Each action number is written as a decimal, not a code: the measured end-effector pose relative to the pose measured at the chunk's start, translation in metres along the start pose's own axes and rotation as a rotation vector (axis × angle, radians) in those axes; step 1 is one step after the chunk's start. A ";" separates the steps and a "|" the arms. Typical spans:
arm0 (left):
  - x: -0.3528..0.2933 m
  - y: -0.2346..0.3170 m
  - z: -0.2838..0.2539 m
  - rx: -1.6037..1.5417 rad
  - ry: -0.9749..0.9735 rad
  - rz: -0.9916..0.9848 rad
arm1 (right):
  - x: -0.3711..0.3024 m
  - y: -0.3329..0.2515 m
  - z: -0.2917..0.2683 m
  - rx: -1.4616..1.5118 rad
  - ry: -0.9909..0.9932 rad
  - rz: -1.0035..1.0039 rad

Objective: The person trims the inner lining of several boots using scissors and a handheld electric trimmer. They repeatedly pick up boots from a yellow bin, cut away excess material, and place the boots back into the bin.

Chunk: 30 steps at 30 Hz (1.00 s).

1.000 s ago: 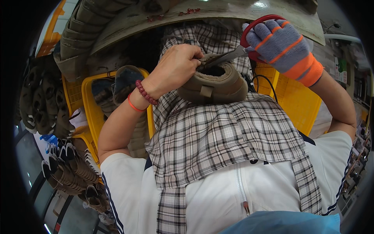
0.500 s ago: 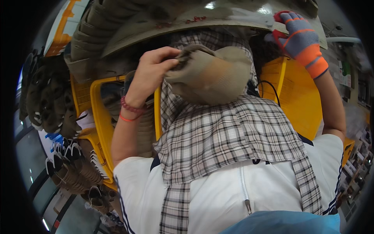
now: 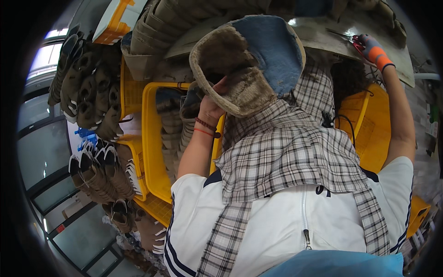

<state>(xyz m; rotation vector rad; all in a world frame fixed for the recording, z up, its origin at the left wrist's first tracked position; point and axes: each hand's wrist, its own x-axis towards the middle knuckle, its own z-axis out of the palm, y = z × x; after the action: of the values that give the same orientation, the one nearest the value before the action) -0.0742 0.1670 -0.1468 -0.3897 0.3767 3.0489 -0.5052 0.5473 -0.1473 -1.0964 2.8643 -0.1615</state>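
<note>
My bare left hand [image 3: 213,105] is closed on the near edge of a shoe upper [image 3: 244,94], partly hidden behind it. The upper is held up above my lap, opening toward me, with brown fleece on one side of its inside and blue lining on the other. Over the right part of the table, my right hand [image 3: 374,51], in a grey and orange glove, is closed around red-handled scissors [image 3: 356,42]. Their blades point left over the tabletop, well apart from the upper.
A curved stack of olive uppers [image 3: 161,27] lies on the worktable [image 3: 314,34]. Yellow crates stand at my left [image 3: 150,138], holding more uppers, and at my right [image 3: 369,124]. Bundled uppers [image 3: 101,171] hang farther left. A checked apron [image 3: 281,157] covers my lap.
My left hand has raised and turned the upper, so its lining now shows instead of its olive outside. The scissors in my right hand now show over the tabletop. The whole view has shifted.
</note>
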 end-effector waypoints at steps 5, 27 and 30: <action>0.017 0.002 -0.013 0.111 0.078 -0.008 | 0.004 0.007 -0.012 0.014 -0.029 0.062; -0.008 -0.014 -0.020 0.003 0.293 -0.376 | -0.056 -0.266 -0.033 -0.302 0.112 -0.584; -0.007 -0.015 -0.020 -0.007 0.310 -0.373 | -0.051 -0.273 -0.028 -0.305 0.120 -0.616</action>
<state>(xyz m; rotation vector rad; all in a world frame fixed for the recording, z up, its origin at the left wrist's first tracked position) -0.0616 0.1763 -0.1670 -0.8337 0.2670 2.6291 -0.2895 0.3809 -0.0847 -2.0650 2.5964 0.1941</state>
